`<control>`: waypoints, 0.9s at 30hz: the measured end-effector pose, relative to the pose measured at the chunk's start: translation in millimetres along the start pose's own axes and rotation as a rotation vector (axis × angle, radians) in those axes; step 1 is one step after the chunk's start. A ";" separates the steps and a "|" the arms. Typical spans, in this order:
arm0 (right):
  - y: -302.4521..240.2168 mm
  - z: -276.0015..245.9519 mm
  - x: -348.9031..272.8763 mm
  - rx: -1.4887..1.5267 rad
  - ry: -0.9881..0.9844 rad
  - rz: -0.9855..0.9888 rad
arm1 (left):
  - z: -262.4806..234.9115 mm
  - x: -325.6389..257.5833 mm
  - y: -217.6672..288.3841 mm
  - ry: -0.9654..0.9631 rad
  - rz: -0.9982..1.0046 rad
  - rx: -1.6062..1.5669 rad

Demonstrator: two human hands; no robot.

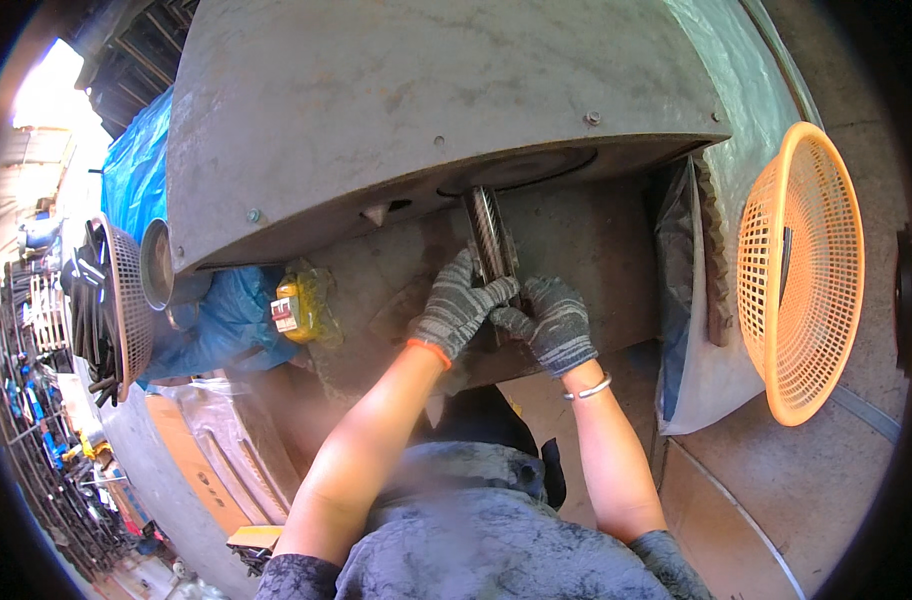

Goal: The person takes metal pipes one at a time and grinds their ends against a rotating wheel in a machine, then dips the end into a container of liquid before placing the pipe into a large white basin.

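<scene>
A dark, shiny metal shaft (488,225) with a ridged surface sticks out toward me from under the edge of the grey machine housing (426,80). My left hand (462,302), in a grey striped knit glove, is closed at the left side of the shaft's near end. From the right, my right hand (554,326), gloved the same way, meets it with its fingers bent in against that end. The fingertips of both hands nearly touch. Whether a smaller part lies between them is hidden by the gloves.
A yellow switch box (301,308) in clear plastic sits left of my hands. At the right stands an orange plastic basket (776,290). Another basket (131,300) with dark rods is at the left, beside a metal bowl (159,262). A pointed metal cone (376,214) juts beneath the housing.
</scene>
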State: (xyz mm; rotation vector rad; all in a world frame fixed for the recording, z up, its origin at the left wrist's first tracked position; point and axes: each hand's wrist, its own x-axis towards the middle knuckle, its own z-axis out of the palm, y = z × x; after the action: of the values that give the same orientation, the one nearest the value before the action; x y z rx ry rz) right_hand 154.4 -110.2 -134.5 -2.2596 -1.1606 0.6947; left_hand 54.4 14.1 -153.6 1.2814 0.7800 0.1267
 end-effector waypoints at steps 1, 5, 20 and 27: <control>2.5 -1.9 0.1 0.047 -0.002 -0.019 | -0.1 -0.4 0.6 0.009 0.010 0.020; 3.3 0.8 -0.5 0.054 0.019 -0.001 | 2.3 -2.5 8.5 -0.014 -0.019 -0.063; 6.6 -3.2 -0.2 0.143 -0.030 -0.026 | 0.3 -2.5 6.8 0.011 -0.002 0.079; -1.9 -3.8 0.9 0.099 -0.020 0.053 | 1.0 -1.0 3.7 0.002 0.011 0.003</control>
State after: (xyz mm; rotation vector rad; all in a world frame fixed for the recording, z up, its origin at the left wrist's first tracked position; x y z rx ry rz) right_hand 156.2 -109.3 -130.7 -2.2117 -1.0552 0.7795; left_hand 55.4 14.0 -149.7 1.2884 0.7754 0.1354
